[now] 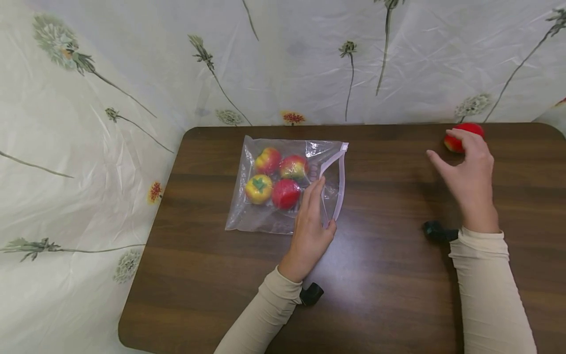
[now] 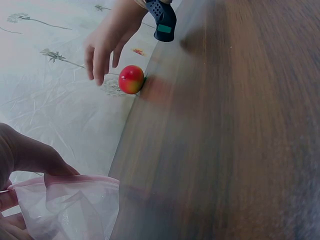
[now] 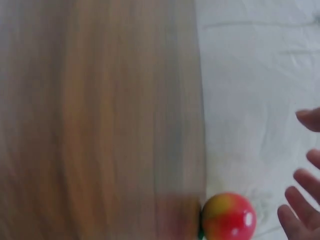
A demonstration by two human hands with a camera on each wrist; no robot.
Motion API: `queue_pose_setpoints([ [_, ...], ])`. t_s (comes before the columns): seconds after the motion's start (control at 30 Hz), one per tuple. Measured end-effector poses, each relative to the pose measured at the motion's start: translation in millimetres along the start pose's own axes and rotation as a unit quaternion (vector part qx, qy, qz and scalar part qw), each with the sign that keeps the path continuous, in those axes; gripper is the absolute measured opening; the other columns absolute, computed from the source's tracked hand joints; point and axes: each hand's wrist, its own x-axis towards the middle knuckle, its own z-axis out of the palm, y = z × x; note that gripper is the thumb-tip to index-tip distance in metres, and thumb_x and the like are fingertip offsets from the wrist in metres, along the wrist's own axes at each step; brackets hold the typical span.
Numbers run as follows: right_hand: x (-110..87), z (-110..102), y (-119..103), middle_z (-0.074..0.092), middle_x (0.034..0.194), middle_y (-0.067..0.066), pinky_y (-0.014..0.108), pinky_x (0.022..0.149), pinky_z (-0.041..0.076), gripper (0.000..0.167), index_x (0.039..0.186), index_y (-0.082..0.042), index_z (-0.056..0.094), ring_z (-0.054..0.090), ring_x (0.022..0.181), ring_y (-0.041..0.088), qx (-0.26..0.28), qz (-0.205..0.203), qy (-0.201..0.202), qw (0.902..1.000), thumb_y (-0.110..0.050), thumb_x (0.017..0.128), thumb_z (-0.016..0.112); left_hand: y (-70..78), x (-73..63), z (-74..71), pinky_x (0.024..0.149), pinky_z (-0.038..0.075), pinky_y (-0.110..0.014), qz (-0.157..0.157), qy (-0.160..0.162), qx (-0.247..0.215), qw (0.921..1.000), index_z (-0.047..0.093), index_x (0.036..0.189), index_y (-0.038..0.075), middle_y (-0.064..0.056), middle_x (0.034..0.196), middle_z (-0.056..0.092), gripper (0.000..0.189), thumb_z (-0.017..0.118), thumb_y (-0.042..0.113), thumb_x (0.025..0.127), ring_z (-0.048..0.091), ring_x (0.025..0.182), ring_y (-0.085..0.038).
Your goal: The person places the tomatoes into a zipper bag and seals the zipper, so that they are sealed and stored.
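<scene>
A clear zip bag (image 1: 274,223) lies flat on the table, its zipped mouth facing right and parted. Inside are several round red-and-yellow fruits, among them a yellow fruit (image 1: 258,189) with a green leafy top. My left hand (image 1: 311,236) holds the bag near its mouth; in the left wrist view the thumb (image 2: 42,157) is at the bag's rim. At the table's far right edge sits a loose red-and-yellow fruit (image 1: 464,137). My right hand (image 1: 473,174) hovers right by it, thumb and fingers spread, and the right wrist view shows a gap between them and the fruit (image 3: 229,217).
The dark brown wooden table (image 1: 380,275) has rounded corners. A whitish flower-printed sheet (image 1: 287,64) covers the walls behind it and to the left. Black straps with small devices (image 1: 311,294) are on both wrists.
</scene>
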Motion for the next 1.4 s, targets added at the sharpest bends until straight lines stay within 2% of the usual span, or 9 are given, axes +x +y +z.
queue_pose_setpoints([
  [0.27,7.1,-6.9,16.9,0.058,0.150,0.010,0.048,0.123,0.027,0.055,0.144,-0.014,0.060,0.049,0.140,0.027,-0.029,0.106,0.059,0.9922,-0.025,0.093,0.075,-1.5,-0.3,-0.6,0.116,0.047,-0.036,0.003,0.003,0.003,1.0000,0.037,0.157,0.008,-0.010,0.155,0.046,0.096,0.082,-0.008,0.074,0.049,0.144,-0.023],
  [0.37,8.5,-9.0,21.7,0.057,0.150,0.007,0.046,0.121,0.027,0.056,0.146,-0.017,0.059,0.051,0.125,0.010,-0.038,0.140,0.064,0.9874,-0.030,0.093,0.074,-1.3,-0.8,-0.9,0.115,0.047,-0.036,0.004,0.003,0.004,1.0000,0.036,0.157,0.008,-0.010,0.155,0.046,0.096,0.083,-0.008,0.074,0.048,0.144,-0.023],
  [0.53,13.0,-12.7,28.8,0.054,0.153,0.002,0.039,0.115,0.030,0.059,0.148,-0.024,0.056,0.032,0.107,-0.011,-0.049,0.176,0.057,0.9815,-0.039,0.093,0.072,-0.4,-1.6,-0.5,0.116,0.046,-0.036,0.008,0.005,-0.002,1.0000,0.036,0.157,0.007,-0.010,0.155,0.045,0.097,0.083,-0.007,0.074,0.048,0.145,-0.023],
  [0.73,26.6,-13.4,36.0,0.050,0.156,-0.001,0.035,0.115,0.034,0.063,0.150,-0.028,0.053,0.031,0.112,-0.012,-0.060,0.192,0.037,0.9789,-0.042,0.092,0.073,-0.6,-1.8,0.6,0.117,0.045,-0.035,0.012,0.009,0.003,0.9999,0.036,0.157,0.007,-0.010,0.155,0.046,0.097,0.084,-0.007,0.074,0.048,0.144,-0.023],
  [0.83,33.7,-13.8,38.9,0.046,0.160,0.002,0.042,0.122,0.031,0.068,0.154,-0.024,0.049,0.042,0.128,0.003,-0.060,0.192,0.018,0.9794,-0.041,0.093,0.072,-0.2,-0.8,0.1,0.118,0.044,-0.035,0.008,0.006,0.003,0.9999,0.036,0.157,0.008,-0.009,0.155,0.046,0.098,0.084,-0.007,0.074,0.048,0.145,-0.022],
  [0.97,38.1,-14.3,43.3,0.043,0.162,0.011,0.052,0.125,0.025,0.071,0.156,-0.016,0.045,0.034,0.148,0.026,-0.057,0.190,-0.009,0.9800,-0.040,0.094,0.069,0.3,-0.3,-0.2,0.117,0.045,-0.035,0.006,0.001,0.005,1.0000,0.036,0.157,0.008,-0.009,0.155,0.046,0.097,0.083,-0.007,0.074,0.047,0.145,-0.022],
  [1.1,38.5,-13.6,51.1,0.041,0.163,0.011,0.051,0.123,0.031,0.069,0.157,-0.022,0.046,0.033,0.144,0.019,-0.054,0.212,-0.028,0.9754,-0.045,0.095,0.067,0.4,-0.4,-0.3,0.117,0.046,-0.035,0.005,-0.003,0.005,1.0000,0.036,0.157,0.007,-0.009,0.155,0.045,0.096,0.083,-0.007,0.075,0.047,0.146,-0.022],
  [1.2,38.3,-12.8,56.2,0.041,0.164,0.004,0.041,0.120,0.037,0.067,0.155,-0.030,0.046,0.032,0.137,0.007,-0.043,0.231,-0.029,0.9715,-0.048,0.094,0.067,0.7,-0.3,-0.7,0.116,0.047,-0.035,0.001,-0.005,0.005,1.0000,0.036,0.158,0.008,-0.009,0.155,0.045,0.096,0.083,-0.006,0.075,0.047,0.145,-0.022],
  [1.4,39.0,-10.7,58.7,0.044,0.160,-0.004,0.021,0.105,0.041,0.065,0.153,-0.034,0.049,0.029,0.119,-0.008,-0.036,0.241,-0.022,0.9697,-0.049,0.093,0.069,0.3,-0.4,-1.1,0.115,0.048,-0.037,0.000,-0.002,0.006,1.0000,0.036,0.158,0.009,-0.010,0.154,0.046,0.097,0.084,-0.006,0.075,0.049,0.144,-0.023],
])
